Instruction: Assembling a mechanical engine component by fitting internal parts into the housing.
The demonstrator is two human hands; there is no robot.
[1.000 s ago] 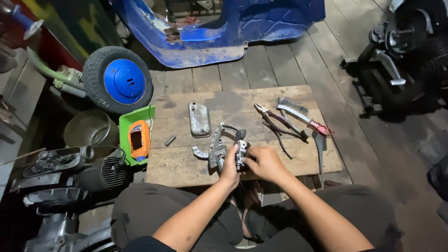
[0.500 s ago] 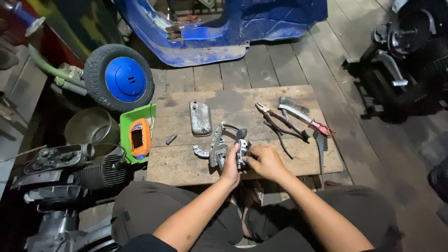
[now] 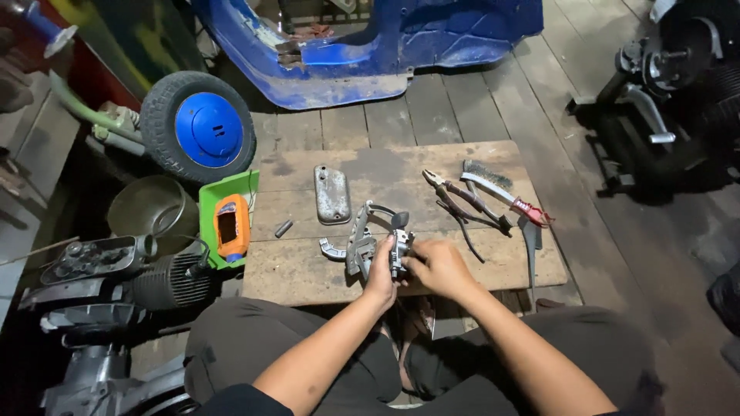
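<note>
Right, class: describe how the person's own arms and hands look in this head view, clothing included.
Both forearms are bare from about the elbow down. The left hand and right hand wear no gloves, and no rings, watch or bracelets can be made out. A dark sleeve edge shows at the left upper arm, near the bottom of the frame.

The right hand [image 3: 438, 267] has edged slightly closer over the metal part [image 3: 398, 248].

Dim workshop of worn plank floor [image 3: 462, 108], low wooden board table [image 3: 308, 270], blue scooter body [image 3: 401, 46] behind.
</note>
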